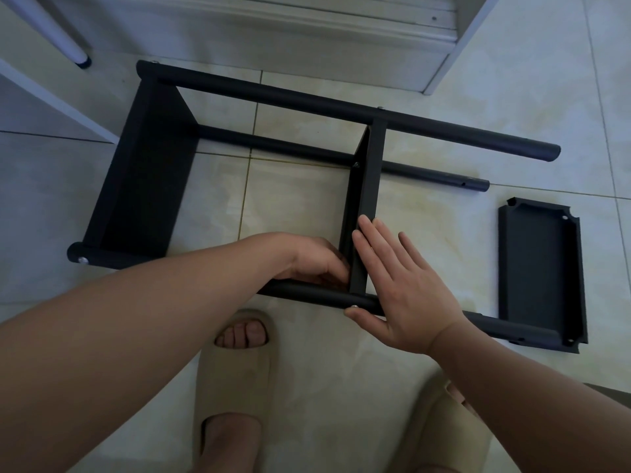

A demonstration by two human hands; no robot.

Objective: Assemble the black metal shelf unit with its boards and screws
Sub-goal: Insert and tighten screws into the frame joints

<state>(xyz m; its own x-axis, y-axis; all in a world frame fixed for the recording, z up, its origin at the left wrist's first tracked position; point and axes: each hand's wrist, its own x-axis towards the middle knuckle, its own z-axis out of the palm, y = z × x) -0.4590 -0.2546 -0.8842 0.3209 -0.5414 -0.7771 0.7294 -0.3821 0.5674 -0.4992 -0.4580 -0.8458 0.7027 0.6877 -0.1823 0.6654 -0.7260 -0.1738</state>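
Your beige slippers point(235, 370) stand on the tiled floor point(307, 206) beside the shelf frame point(307, 100), which lies on its side. Left hand point(317, 261) fingers curl onto the middle board point(368, 179) — right hand point(399, 285) presses it, fingers straight. A loose board point(539, 268) lies to the right.

Right hand point(406, 295) flat against middle board point(368, 196), left hand point(314, 261) beside it

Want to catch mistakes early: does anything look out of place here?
Only a flat black metal shelf board lies loose on the tiles at the right, by the free end of the near black tube. Nothing looks bent or damaged.
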